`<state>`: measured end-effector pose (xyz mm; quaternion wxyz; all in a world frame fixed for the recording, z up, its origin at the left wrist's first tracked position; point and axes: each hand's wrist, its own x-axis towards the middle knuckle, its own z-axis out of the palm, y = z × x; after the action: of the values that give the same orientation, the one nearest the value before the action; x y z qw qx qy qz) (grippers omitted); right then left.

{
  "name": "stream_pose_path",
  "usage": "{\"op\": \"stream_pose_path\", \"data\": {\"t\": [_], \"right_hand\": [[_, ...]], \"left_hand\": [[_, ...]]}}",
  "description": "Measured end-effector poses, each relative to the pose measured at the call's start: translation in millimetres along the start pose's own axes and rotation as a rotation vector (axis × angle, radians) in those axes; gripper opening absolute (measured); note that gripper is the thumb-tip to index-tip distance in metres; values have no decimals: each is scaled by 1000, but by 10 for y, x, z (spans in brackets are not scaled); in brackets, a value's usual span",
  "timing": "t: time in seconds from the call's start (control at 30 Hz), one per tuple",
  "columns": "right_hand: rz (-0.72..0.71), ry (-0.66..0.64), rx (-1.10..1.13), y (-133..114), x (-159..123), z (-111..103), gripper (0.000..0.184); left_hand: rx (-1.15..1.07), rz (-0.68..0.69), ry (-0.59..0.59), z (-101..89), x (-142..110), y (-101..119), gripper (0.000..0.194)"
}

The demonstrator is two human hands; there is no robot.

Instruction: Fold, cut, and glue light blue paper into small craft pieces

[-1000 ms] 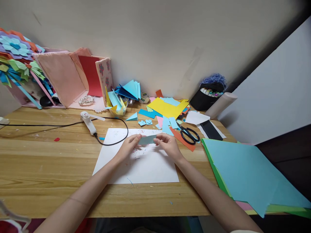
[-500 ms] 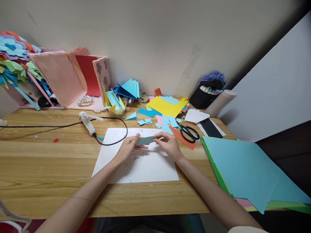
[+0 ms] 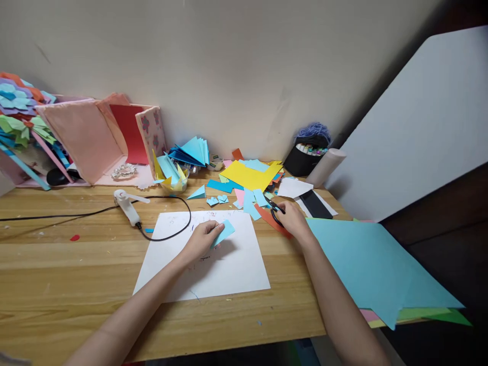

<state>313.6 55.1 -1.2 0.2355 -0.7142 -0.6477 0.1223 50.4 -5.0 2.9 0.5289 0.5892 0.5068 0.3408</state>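
Note:
A small light blue piece of paper (image 3: 226,231) is pinched in my left hand (image 3: 201,241), thumb on top. It hovers over a large white sheet (image 3: 236,269) with coloured marks on it. To the right, my right hand (image 3: 293,220) has its fingers closed at the handles of black scissors (image 3: 273,204), which are partly hidden by the hand. Beneath the scissors lies an orange paper strip (image 3: 269,218). Light blue paper scraps (image 3: 250,206) lie just left of the blades.
A white glue gun (image 3: 127,208) with a black cord stands left of the sheet. Yellow paper (image 3: 249,175) tops a scrap pile at the back. A black pen holder (image 3: 303,160) and white roll (image 3: 326,169) stand behind. Large blue paper (image 3: 373,264) overhangs the right edge.
My right hand has let go of the light blue paper and moved right onto the scissors. My left hand keeps the paper, now tilted. The view has shifted slightly to the right.

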Motion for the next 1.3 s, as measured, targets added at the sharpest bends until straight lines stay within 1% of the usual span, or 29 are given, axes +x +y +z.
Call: {"op": "stream_pose_path", "data": {"t": [0.03, 0.1, 0.17, 0.23, 0.3, 0.33, 0.4, 0.43, 0.47, 0.5, 0.53, 0.6, 0.63, 0.67, 0.73, 0.8, 0.83, 0.87, 0.93, 1.03, 1.2, 1.3], "right_hand": [[30, 3, -76, 103, 31, -10, 24], [27, 12, -189, 236, 57, 5, 30], [19, 16, -246, 278, 63, 38, 32], [36, 6, -250, 273, 69, 56, 30], [53, 11, -214, 266, 77, 48, 25], [63, 38, -185, 267, 80, 36, 23], [93, 135, -105, 261, 79, 5, 21], [116, 183, -37, 245, 71, -9, 20], [143, 201, 67, 212, 55, -20, 19], [168, 173, 210, 159, 28, -26, 21], [186, 99, 390, 84, -11, -25, 27], [160, -205, 829, -122, -129, -2, 44], [108, -351, 1025, -242, -207, 22, 51], [66, -489, 1168, -362, -294, 53, 55], [2, -757, 1298, -572, -478, 131, 63], [-15, -985, 1317, -708, -649, 215, 74], [-21, -1058, 1300, -744, -721, 251, 76], [-37, -1102, 1275, -762, -781, 280, 76], [-84, -1123, 1220, -763, -866, 314, 73], [-125, -1126, 1160, -742, -920, 315, 71], [-124, -1100, 1112, -756, -937, 314, 70], [-127, -1081, 1098, -774, -947, 327, 69]], "left_hand": [[52, 29, 16, 21, 14, 34, 37], [109, 86, 44, 53, 34, 92, 37], [102, 112, 47, 69, 45, 124, 36], [59, 102, 24, 69, 48, 127, 33], [7, 83, 2, 58, 44, 112, 32], [-14, 80, 3, 51, 40, 103, 32], [-29, 85, 24, 34, 25, 95, 32], [-20, 90, 40, 23, 14, 99, 31], [-1, 89, 55, 10, 3, 108, 31], [20, 80, 69, -6, -11, 122, 30], [40, 64, 79, -26, -24, 139, 29], [67, 23, 94, -77, -51, 174, 30], [75, 4, 103, -107, -62, 190, 30], [81, -7, 117, -139, -72, 203, 31], [92, 0, 156, -200, -87, 217, 32], [90, 22, 192, -250, -95, 222, 32], [87, 31, 206, -269, -97, 222, 32], [83, 35, 217, -285, -98, 223, 32], [72, 29, 238, -309, -100, 227, 32], [58, 11, 263, -331, -104, 239, 30], [64, 11, 288, -339, -107, 240, 31], [57, 18, 272, -319, -100, 229, 30]]}}
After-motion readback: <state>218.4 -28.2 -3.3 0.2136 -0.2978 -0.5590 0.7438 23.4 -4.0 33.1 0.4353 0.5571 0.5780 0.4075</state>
